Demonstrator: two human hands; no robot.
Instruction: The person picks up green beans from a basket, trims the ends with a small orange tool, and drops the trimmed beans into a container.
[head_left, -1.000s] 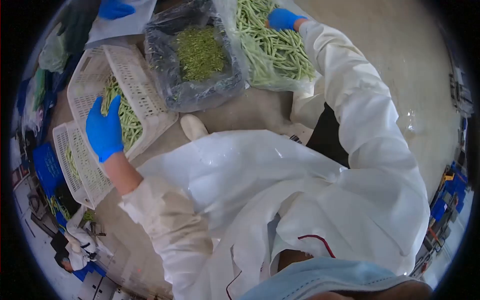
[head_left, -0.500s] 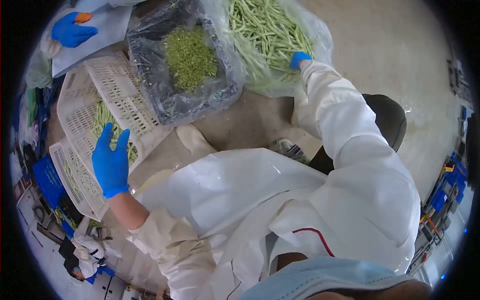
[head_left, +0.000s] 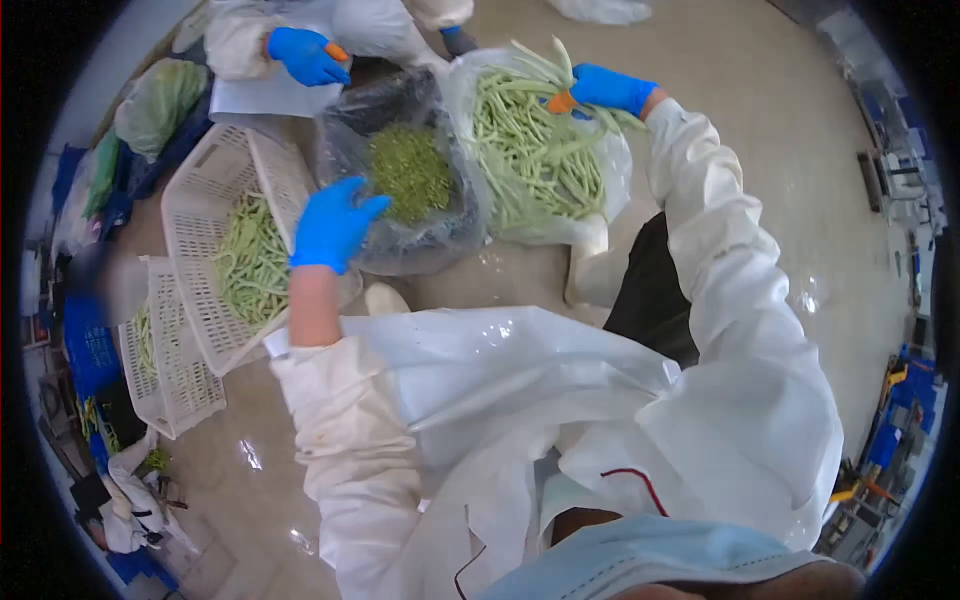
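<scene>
Blue gloves cover both hands. My left hand is held with its fingers apart over the near left edge of the plastic-lined crate, and nothing is in it. Inside that crate lies a heap of small green cuttings. At the upper right, my right hand is closed on some green beans above a clear plastic bag filled with long beans. Orange shows at its fingertips. More beans lie in the white perforated basket left of my left hand.
Across the crate, a co-worker's gloved hand hangs near its far left corner. A second white basket stands at the lower left, and a bag of green produce lies at the upper left. Another person is far off at the lower left.
My right hand has risen from the bag with beans in it. My left hand has moved right, from the basket to the crate's edge. The view has shifted, and the co-worker's hand is nearer the crate.
</scene>
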